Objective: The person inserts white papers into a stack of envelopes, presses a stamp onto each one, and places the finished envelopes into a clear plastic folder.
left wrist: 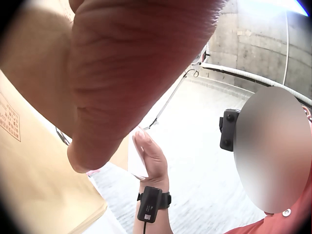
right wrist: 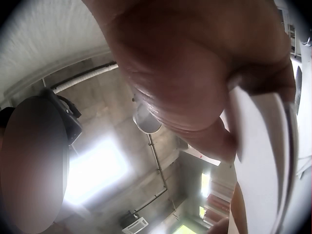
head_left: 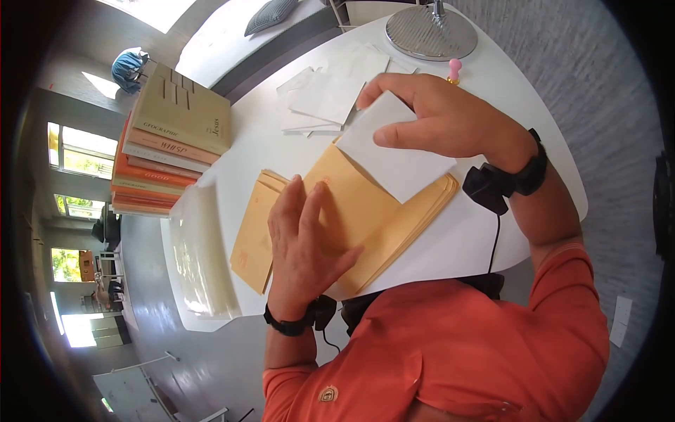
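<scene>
Books [head_left: 172, 141] stacked left of envelopes [head_left: 365, 211]; loose papers [head_left: 330, 91] beyond.

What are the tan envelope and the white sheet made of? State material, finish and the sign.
Tan envelope: apparently kraft paper, matte; flat brown-yellow surface without glare. White sheet: likely plain paper, matte; thin, folded, held by the right hand. The left hand presses the envelope.

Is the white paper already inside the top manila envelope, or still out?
Partly in. The right hand holds the white paper with its lower edge tucked into the manila envelope; most of it sticks out. The left hand presses the envelope flat.
</scene>
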Demonstrator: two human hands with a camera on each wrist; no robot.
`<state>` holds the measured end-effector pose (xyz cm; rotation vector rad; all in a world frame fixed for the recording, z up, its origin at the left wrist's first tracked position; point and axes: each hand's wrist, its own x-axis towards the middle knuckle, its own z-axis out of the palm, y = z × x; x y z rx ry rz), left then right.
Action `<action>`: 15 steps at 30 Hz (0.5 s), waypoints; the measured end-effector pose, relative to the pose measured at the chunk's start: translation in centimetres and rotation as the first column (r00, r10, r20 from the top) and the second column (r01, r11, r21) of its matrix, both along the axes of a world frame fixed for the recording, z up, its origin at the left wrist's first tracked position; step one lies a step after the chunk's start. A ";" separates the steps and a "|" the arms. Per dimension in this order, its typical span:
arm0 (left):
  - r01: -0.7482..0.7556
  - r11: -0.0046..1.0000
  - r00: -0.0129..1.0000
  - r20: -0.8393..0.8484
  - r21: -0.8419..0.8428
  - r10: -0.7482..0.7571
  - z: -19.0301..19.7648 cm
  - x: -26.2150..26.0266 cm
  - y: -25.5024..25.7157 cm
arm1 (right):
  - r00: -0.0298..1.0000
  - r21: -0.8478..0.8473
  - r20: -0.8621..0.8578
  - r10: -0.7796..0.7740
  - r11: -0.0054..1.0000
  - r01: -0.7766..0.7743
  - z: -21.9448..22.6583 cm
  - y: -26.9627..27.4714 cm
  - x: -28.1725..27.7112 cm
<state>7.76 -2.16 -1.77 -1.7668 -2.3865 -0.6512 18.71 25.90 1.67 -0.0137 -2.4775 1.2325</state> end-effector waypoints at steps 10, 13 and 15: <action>-0.083 0.996 0.996 -0.012 -0.010 0.083 0.4 -0.5 -0.4 | 0.997 -0.266 -0.071 -0.014 0.964 -0.005 -0.9 -1.1 -0.7; -0.089 0.995 0.996 -0.009 -0.042 0.089 0.5 -0.2 0.0 | 0.999 -0.174 -0.047 -0.022 0.985 0.013 -1.1 -2.5 -0.8; -0.080 0.996 0.997 -0.009 -0.036 0.080 0.3 -0.2 0.0 | 0.997 -0.137 -0.076 -0.031 0.990 0.020 -1.3 -3.1 -0.9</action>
